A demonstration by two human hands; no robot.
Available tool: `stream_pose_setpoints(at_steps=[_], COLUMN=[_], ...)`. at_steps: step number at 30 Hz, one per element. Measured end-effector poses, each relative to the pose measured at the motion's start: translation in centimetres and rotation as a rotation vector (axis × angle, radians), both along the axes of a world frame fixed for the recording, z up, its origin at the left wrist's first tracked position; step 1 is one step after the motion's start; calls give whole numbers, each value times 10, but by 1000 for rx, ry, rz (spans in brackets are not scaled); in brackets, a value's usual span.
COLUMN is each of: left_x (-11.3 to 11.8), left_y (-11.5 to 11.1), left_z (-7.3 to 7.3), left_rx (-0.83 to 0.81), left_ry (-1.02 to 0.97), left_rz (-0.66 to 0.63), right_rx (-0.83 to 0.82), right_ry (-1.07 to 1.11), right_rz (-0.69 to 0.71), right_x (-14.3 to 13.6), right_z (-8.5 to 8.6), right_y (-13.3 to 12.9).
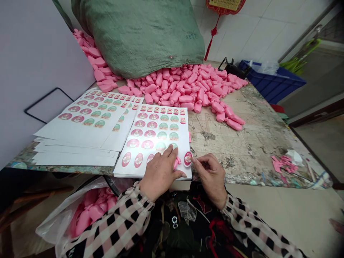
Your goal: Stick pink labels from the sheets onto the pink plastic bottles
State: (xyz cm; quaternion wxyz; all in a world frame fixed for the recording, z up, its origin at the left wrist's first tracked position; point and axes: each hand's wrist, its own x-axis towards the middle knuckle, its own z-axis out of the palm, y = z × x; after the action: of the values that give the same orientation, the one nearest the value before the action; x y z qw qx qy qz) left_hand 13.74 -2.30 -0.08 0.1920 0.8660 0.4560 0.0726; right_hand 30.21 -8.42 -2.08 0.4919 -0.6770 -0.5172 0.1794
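Note:
A stack of sticker sheets (161,171) lies at the table's front edge, printed with rows of pink and green labels. My left hand (161,171) rests palm down on its lower right part, fingertips pressing the paper. Between that hand's thumb and fingers a small pink plastic bottle (176,163) peeks out, mostly covered by the hand. At the sheet's right edge, my right hand (212,175) pinches the rim of an oval pink sticker (187,158) between thumb and forefinger. Whether the sticker is fully off its backing, I cannot tell.
More sticker sheets (77,132) are piled on the left. Behind them, a heap of pink bottles (177,87) spills from a green sack (145,36). Pink scraps (286,164) lie at the right. A blue crate (279,80) stands beyond; a bag of pink bottles (92,209) sits below.

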Motion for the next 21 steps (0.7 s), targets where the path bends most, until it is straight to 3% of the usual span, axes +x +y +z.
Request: stream_pose_setpoints(at_steps=[4,6,9,11,14,21], left_x=[-5,-6,-2,2,9,11], left_y=[-3,-5,-7,-8,-8,-10], left_z=[5,9,14,14,11,12], left_rx=[-155,-423,-988,-1213,-1283,-1300], left_ry=[-348,-664,-1180,-1442,-1602,-1583], left_rz=[107,244,387,457,548,514], right_rx=[10,-12,-67,-117,-160,-173], right_ry=[105,169,263,312,341,486], right_rz=[-21,-1,74,140,197,304], right_x=[3,2,-6,-14,-23,-32], right_z=[11,18,30,36,39,37], right_y=[-1,1,4,5,7,10])
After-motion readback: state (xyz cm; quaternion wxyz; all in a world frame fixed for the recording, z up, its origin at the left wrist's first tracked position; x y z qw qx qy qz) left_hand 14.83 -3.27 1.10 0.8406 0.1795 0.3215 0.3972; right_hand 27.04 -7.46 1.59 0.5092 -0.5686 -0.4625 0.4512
